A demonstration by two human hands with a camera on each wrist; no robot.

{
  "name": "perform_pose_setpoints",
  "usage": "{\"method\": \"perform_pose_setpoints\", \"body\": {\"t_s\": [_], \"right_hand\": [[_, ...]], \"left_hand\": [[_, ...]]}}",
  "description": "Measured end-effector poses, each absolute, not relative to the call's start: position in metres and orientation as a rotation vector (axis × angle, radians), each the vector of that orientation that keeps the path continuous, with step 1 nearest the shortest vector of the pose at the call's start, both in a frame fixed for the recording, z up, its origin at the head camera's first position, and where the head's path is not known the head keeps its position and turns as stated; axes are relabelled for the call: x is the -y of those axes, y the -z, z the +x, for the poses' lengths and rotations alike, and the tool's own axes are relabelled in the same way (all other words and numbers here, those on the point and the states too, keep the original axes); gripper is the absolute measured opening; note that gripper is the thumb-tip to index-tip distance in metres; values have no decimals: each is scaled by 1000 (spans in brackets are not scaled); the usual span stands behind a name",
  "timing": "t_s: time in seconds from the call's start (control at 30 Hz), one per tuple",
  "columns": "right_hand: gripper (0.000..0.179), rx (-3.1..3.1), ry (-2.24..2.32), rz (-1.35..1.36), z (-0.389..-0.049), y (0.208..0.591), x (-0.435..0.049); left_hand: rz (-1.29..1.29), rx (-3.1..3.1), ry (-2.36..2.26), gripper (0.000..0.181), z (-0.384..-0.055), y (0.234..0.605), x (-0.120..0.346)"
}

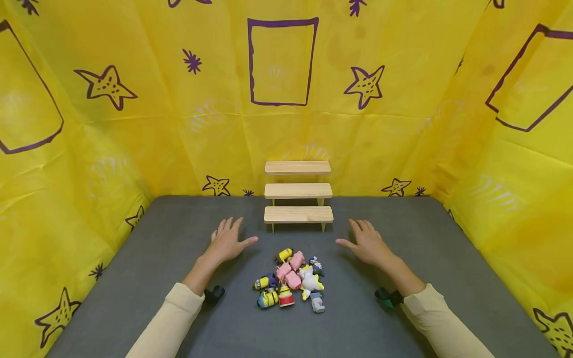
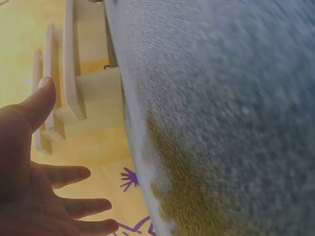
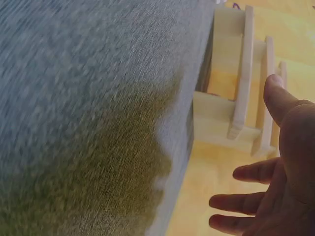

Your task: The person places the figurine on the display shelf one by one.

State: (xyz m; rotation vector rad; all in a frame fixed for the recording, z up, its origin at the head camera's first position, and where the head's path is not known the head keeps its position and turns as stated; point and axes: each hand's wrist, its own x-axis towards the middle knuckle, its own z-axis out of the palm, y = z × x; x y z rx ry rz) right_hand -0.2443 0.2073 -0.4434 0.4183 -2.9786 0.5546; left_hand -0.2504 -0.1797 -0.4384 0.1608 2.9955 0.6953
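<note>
My left hand [image 1: 226, 242] hovers palm down over the dark table, left of a pile of small toy figures, fingers spread and holding nothing. Mirroring it on the right, my right hand [image 1: 367, 243] also has its fingers extended with nothing in them. Between them lie several pink pig figures [image 1: 293, 280], yellow minion figures [image 1: 268, 299], one with a red base [image 1: 286, 297], a white-and-yellow figure [image 1: 311, 282], a grey figure [image 1: 317, 303] and a small dark-and-white one [image 1: 316, 267]. Behind the pile stands a three-step wooden shelf [image 1: 298, 214], seen past the thumbs in both wrist views.
Yellow cloth walls [image 1: 215, 149] with purple drawings rise behind and at both sides of the grey table [image 1: 349, 333]. The shelf stands near the table's back edge. Dark wrist cameras [image 1: 215, 295] sit under both wrists, low over the tabletop.
</note>
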Motion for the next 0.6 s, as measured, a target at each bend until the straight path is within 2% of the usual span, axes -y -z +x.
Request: {"method": "perform_pose_setpoints", "body": {"t_s": [0.2, 0.6], "right_hand": [[79, 3047, -542, 477, -246, 445, -201], [77, 3053, -770, 598, -238, 445, -188]], "left_hand": [[152, -2924, -832, 84, -256, 437, 177], [123, -2834, -1102, 76, -268, 442, 166]]}}
